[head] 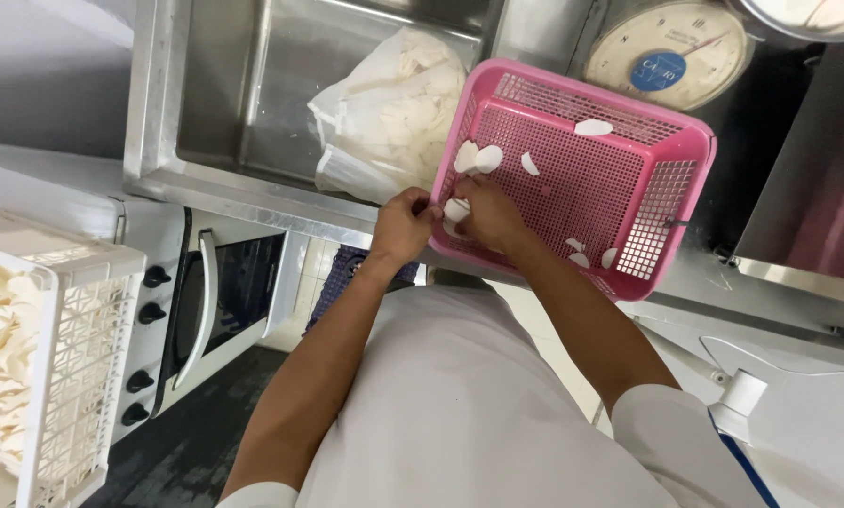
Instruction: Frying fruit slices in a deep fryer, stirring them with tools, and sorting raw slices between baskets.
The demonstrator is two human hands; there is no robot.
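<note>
A pink perforated plastic basket (667,179) stands tilted on the steel counter edge, with a few thin white slices stuck to its inside walls (478,157). My left hand (401,226) grips the basket's near left rim. My right hand (488,213) reaches inside the basket at that same corner, fingers pinched on a white slice (456,209). Both hands touch each other at the rim.
A clear plastic bag of white slices (394,113) lies in the steel sink (224,113). A round dial scale (668,52) sits behind the basket. A white crate of pale slices (74,348) stands at the left, beside an oven with black knobs (206,301).
</note>
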